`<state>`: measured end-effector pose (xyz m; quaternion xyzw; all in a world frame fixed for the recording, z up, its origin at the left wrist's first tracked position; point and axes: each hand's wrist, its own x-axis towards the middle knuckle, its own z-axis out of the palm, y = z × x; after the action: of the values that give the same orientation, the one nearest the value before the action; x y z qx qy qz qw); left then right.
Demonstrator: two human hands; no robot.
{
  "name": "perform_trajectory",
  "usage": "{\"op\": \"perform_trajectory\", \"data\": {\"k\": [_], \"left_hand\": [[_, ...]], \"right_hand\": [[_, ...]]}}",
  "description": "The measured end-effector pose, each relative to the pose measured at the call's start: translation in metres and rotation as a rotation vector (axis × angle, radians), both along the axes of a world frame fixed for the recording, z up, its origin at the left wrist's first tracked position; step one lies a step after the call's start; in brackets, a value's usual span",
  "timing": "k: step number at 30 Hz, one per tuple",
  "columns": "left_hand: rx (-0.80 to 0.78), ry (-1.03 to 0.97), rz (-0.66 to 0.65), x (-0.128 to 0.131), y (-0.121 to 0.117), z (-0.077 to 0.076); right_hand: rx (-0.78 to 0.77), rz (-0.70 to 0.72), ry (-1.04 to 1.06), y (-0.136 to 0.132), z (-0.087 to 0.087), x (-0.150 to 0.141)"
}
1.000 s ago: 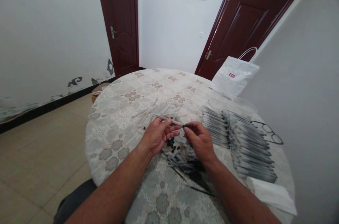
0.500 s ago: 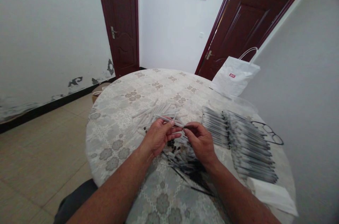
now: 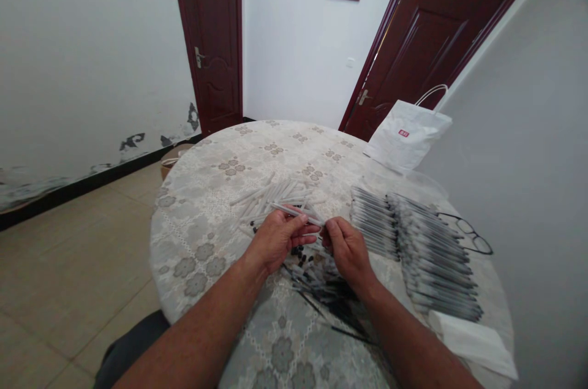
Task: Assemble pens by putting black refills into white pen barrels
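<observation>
My left hand (image 3: 274, 236) is closed around a white pen barrel (image 3: 287, 210), pinching it between thumb and fingers. The barrel slants down to the right, where my right hand (image 3: 345, 248) closes on its end; that end is hidden by the fingers. Beyond my left hand lies a loose pile of white pen barrels (image 3: 261, 194). Small black plugs (image 3: 301, 254) are scattered under both hands. Nearer me is a heap of thin dark pen refills (image 3: 333, 294), partly covered by my right forearm.
Right of my hands lie rows of finished-looking pens (image 3: 438, 260), with black eyeglasses (image 3: 473, 234) beside them. A folded white paper packet (image 3: 475, 343) rests at the near right edge. A white paper bag (image 3: 408, 138) stands at the back of the round table (image 3: 188, 254).
My right hand has turned over a little at the barrel's end, and its fingers now cover the dark tip. My left hand keeps its hold on the barrel.
</observation>
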<state>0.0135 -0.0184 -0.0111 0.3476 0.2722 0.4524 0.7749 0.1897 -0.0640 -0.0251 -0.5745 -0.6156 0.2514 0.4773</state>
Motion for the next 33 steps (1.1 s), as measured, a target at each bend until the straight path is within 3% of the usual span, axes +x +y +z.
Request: {"op": "perform_trajectory", "data": {"k": [4,8,14,21,28,33], "left_hand": [[-0.001,-0.001,0.024,0.0009,0.0008,-0.0009],[-0.006,-0.005,0.034,0.0009,0.0005,0.0012],[-0.002,-0.008,-0.003,0.0006,-0.0023,0.0000],[0.008,-0.022,-0.011,0.0011,-0.0022,-0.0020],[0.012,-0.020,-0.016,0.0008,-0.0026,-0.0002],[0.013,-0.001,-0.030,0.0012,-0.0029,-0.0020]], "right_hand": [[0.071,0.007,0.049,-0.0020,-0.0011,0.0001],[0.111,-0.001,-0.030,-0.0020,-0.0031,0.0008],[0.063,0.012,-0.138,-0.0023,-0.0026,-0.0012],[0.061,0.023,-0.037,-0.0026,-0.0073,0.0016],[0.093,0.034,-0.187,-0.0045,0.0001,0.0015],[0.036,0.070,-0.131,-0.0028,-0.0035,0.0012]]}}
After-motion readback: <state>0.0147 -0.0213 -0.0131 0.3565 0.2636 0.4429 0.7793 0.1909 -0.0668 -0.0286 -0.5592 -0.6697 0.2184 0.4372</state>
